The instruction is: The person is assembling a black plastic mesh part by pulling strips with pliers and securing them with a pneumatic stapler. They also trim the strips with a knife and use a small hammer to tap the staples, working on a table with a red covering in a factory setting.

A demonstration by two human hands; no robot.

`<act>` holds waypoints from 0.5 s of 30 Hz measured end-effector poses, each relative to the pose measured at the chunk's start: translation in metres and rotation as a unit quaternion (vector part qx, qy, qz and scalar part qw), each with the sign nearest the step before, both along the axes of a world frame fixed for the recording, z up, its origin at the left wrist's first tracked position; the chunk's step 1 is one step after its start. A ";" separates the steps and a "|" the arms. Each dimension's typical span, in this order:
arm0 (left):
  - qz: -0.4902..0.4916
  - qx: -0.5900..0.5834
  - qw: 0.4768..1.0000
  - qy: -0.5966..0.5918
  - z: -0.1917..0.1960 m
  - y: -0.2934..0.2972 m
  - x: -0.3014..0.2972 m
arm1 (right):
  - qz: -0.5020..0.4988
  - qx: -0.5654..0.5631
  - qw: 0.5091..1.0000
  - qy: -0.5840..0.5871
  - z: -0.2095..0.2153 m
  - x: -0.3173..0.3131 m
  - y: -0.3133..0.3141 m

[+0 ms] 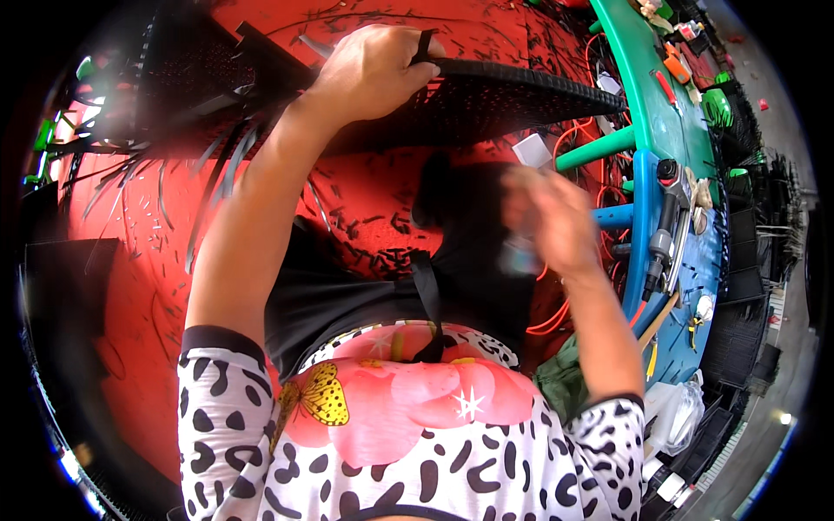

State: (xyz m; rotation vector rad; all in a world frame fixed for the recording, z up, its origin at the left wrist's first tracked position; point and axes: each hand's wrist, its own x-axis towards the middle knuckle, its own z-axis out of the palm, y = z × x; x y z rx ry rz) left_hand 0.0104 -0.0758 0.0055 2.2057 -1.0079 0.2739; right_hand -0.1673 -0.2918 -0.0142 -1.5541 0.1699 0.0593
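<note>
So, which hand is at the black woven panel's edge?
The left hand, curled at the upper edge of the black woven panel; the right hand, blurred, is apart from it, nearer the blue table.

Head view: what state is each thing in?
Black woven piece: held at the rim
Left hand: curled over that rim
Right hand: blurred, grip unclear
Black strips: scattered on red floor
Red cable: loosely looped
Power tool: lying down, running unclear
Plastic bag: crumpled

Red floor (139, 347) below left hand (378, 74): black scraps (378, 260). Right of right hand (560, 221): blue bench (686, 339), grey tool (662, 245); green bench (639, 78), red tool (665, 88).
</note>
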 end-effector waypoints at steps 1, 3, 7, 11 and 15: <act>-0.009 0.004 1.000 0.001 0.001 -0.001 0.000 | 0.032 0.035 0.999 0.015 -0.005 0.016 0.022; -0.008 0.014 1.000 0.008 0.004 -0.003 -0.002 | 0.054 0.188 0.980 0.045 -0.022 0.041 0.054; 0.006 0.003 1.000 0.013 0.007 -0.006 -0.007 | 0.055 0.381 0.920 0.080 -0.028 0.060 0.085; 0.002 0.012 1.000 -0.014 0.006 -0.006 -0.007 | 0.017 0.425 0.901 0.090 -0.033 0.067 0.096; 0.007 0.032 0.999 0.008 0.008 -0.003 -0.005 | 0.009 0.464 0.884 0.063 -0.035 0.067 0.101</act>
